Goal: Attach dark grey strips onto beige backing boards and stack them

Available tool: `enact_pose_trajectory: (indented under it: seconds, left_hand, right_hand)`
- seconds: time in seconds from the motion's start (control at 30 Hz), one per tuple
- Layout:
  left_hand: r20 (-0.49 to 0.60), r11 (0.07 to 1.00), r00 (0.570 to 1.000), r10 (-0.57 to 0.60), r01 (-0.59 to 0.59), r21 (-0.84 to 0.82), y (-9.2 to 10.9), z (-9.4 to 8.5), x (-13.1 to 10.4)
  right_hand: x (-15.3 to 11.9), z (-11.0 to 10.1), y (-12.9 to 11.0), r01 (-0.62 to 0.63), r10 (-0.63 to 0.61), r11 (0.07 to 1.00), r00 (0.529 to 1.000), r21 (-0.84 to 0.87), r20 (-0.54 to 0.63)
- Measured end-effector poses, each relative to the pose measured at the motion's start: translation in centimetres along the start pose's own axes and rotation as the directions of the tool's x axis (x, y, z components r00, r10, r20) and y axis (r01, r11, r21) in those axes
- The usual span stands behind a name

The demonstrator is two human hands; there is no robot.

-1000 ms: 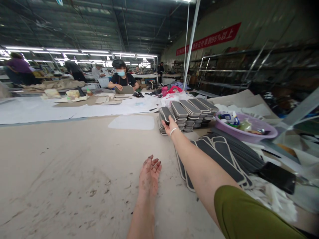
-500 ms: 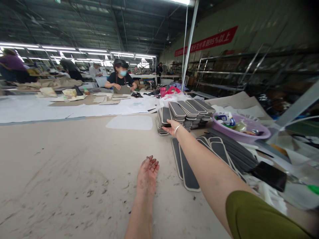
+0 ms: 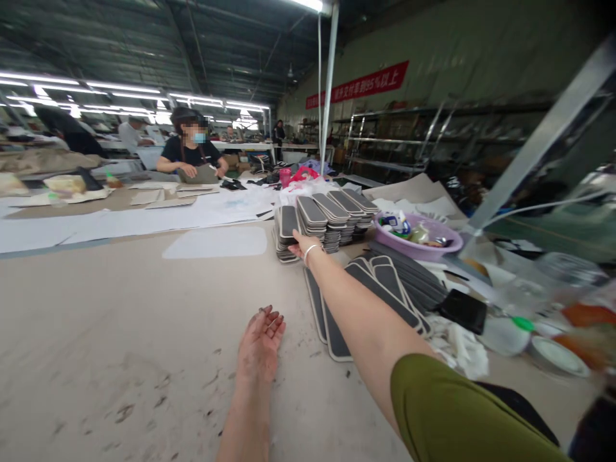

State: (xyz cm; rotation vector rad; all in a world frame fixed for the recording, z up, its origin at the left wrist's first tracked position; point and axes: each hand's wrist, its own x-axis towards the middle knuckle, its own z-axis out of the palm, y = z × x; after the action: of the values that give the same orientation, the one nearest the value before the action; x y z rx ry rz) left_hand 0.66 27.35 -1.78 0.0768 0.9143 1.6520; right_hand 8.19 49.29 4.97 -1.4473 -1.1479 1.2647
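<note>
Beige table (image 3: 120,321), right hand (image 3: 307,246) at stacked pads (image 3: 289,221)

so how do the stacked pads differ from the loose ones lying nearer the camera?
Stacked pads sit in upright piles; the loose pads lie spread and overlapping. The right hand touches the front stack, while the right forearm crosses over the loose pads. Both kinds have dark grey faces, pale rims and rounded corners.

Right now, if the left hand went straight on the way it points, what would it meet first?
Probably the leftmost pad stack, across bare tabletop. The right hand is close to that line and might come first; depth is unclear.
</note>
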Motion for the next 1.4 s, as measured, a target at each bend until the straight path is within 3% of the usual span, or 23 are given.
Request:
enact_pose_trajectory:
  seconds: [0.1, 0.23, 0.27, 0.33, 0.4, 0.47, 0.7, 0.8, 0.93, 1.2, 1.4]
  left_hand:
    - [0.059, 0.988, 0.996, -0.07, 0.061, 0.14, -0.7, 0.5, -0.3]
    - [0.092, 0.938, 0.976, -0.199, 0.163, 0.305, -2.3, 1.3, -1.4]
    - [0.1, 0.928, 0.971, -0.218, 0.175, 0.329, -2.7, 1.4, -1.6]
    - [0.121, 0.914, 0.964, -0.237, 0.179, 0.363, -3.5, 1.5, -1.8]
    - [0.15, 0.904, 0.96, -0.237, 0.161, 0.396, -4.2, 1.5, -1.8]
    - [0.175, 0.893, 0.958, -0.228, 0.135, 0.428, -4.6, 1.5, -1.9]
    - [0.242, 0.865, 0.939, -0.245, 0.099, 0.491, -4.4, 2.0, -2.7]
    - [0.218, 0.861, 0.942, -0.254, 0.118, 0.495, -4.4, 2.2, -2.9]
    - [0.228, 0.871, 0.937, -0.264, 0.13, 0.474, -4.5, 2.0, -2.7]
    - [0.254, 0.869, 0.926, -0.278, 0.13, 0.477, -4.5, 1.7, -2.5]
    - [0.218, 0.872, 0.928, -0.302, 0.176, 0.456, -4.1, 1.9, -2.5]
  right_hand:
    - [-2.5, -2.9, 1.1, 0.076, -0.084, 0.978, 0.996, -0.195, -0.031]
    - [-6.7, -11.2, 3.2, 0.192, -0.239, 0.87, 0.97, -0.454, -0.049]
    - [-7.6, -13.6, 3.7, 0.199, -0.268, 0.817, 0.962, -0.541, -0.051]
    - [-8.9, -18.3, 4.6, 0.053, -0.28, 0.417, 0.957, -0.907, -0.072]
    - [-9.8, -21.7, 5.5, -0.069, -0.227, 0.299, 0.964, -0.952, -0.141]
    - [-10.5, -23.6, 6.4, -0.143, -0.17, 0.27, 0.966, -0.952, -0.193]
    - [-10.3, -22.9, 7.5, -0.258, -0.091, 0.217, 0.955, -0.942, -0.282]
    - [-9.4, -22.9, 7.3, -0.223, -0.017, 0.304, 0.971, -0.926, -0.239]
    - [-8.7, -22.7, 7.3, -0.126, -0.043, 0.424, 0.986, -0.897, -0.159]
    - [-7.7, -20.5, 7.5, -0.05, -0.049, 0.499, 0.995, -0.865, -0.086]
    - [-7.8, -22.0, 5.4, -0.013, -0.12, 0.553, 0.988, -0.833, -0.095]
